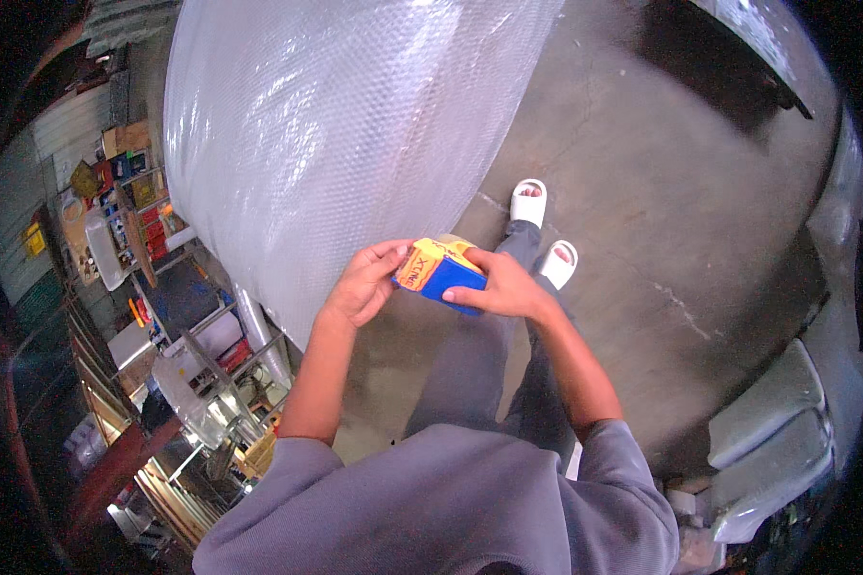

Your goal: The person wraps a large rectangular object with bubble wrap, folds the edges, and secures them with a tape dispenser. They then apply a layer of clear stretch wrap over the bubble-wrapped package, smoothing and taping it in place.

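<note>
I hold a small blue and yellow box [443, 268] with both hands, in front of my body at the middle of the view. My left hand [366, 283] grips its left end with fingers curled over the top. My right hand [503, 286] wraps its right side, thumb along the lower blue face. A huge roll of clear bubble wrap [326, 134] stands just beyond the box, to the upper left. Below the box I see my grey trousers and white slippers [543, 230] on the concrete floor.
Metal shelving [153, 278] crowded with boxes, tools and parts runs along the left side. Grey padded seats or cushions [772, 431] sit at the lower right. Cracked concrete floor [662, 211] spreads to the right, with a dark object at the top right.
</note>
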{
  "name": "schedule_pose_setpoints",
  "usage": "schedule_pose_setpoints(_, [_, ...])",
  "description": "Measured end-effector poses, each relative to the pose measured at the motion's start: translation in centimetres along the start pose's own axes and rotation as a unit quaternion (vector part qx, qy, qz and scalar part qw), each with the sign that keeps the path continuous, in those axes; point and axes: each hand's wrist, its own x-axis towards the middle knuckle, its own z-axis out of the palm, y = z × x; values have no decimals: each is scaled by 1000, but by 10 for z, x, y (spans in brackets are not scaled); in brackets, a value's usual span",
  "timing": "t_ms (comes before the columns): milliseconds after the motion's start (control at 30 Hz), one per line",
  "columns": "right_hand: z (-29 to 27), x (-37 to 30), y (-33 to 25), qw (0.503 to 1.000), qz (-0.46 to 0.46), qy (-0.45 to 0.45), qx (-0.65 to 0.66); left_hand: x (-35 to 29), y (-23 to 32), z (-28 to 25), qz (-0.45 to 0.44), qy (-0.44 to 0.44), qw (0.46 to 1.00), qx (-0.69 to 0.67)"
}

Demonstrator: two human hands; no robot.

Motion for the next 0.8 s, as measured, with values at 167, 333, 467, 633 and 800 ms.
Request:
schedule_pose_setpoints(167, [47,20,-22,996,-1,10,-88,-24,19,-51,177,234,909,295])
schedule_pose_setpoints(333, [83,53,-11,993,19,22,-113,-40,71,-158,394,561,580,440])
schedule_pose_setpoints(467, [103,89,43,993,34,33,-108,14,74,-221,194,539,532,623])
schedule_pose_setpoints(633, [113,119,128,993,74,47,-78,5,60,-180,465,397,506,609])
schedule_pose_setpoints(800, [107,115,180,981,137,68,-117,51,-29,-100,332,-124,303,885])
